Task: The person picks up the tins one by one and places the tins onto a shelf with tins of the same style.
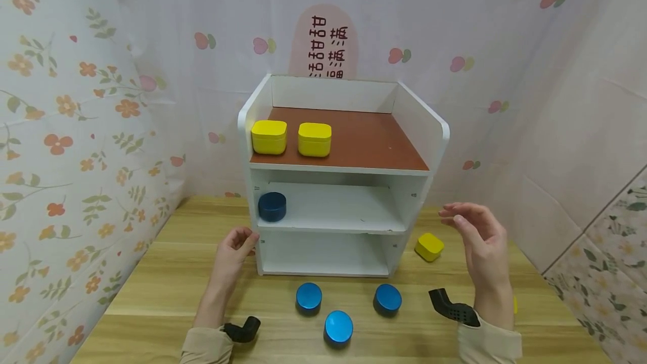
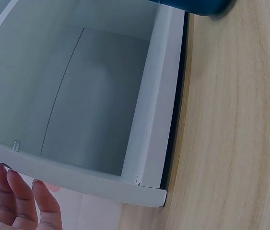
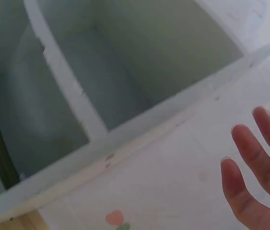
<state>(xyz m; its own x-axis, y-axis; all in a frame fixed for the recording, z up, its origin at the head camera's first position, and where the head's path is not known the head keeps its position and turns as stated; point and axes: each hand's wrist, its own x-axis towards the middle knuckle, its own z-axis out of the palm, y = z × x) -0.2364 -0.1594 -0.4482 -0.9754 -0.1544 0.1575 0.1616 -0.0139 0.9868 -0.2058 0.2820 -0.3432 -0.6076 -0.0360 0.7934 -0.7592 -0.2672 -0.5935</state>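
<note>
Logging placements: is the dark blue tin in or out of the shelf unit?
In: the dark blue tin sits at the middle shelf's left end.

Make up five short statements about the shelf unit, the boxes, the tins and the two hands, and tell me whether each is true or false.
Two yellow boxes stand on the top shelf. True.
A tin sits on the bottom shelf. False: the dark blue tin is on the middle shelf.
Three blue tins stand on the table. True.
Both hands hold boxes. False: the right hand holds nothing.
The left hand is beside the shelf unit. True.
</note>
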